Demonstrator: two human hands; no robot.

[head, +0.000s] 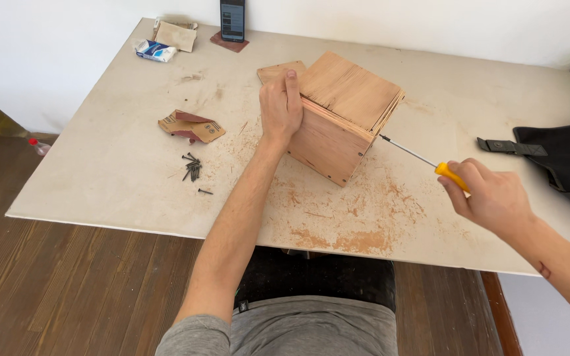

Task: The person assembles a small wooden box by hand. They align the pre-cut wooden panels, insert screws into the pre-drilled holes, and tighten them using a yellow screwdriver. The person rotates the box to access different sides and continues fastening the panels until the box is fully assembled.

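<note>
Left hand (281, 109) clasps the near left edge of a plywood box (338, 118) standing mid-desk (100, 171), while the right hand (493, 198), grip closed on a yellow-handled screwdriver (423, 160), sets its tip against the box's right side, loose screws (192, 170) lying to the left.

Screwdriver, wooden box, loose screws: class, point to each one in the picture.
Screwdriver (409, 151): head view, on its metal shaft.
Wooden box (348, 86): head view, on its top panel.
Loose screws (192, 169): head view, middle of the pile.
</note>
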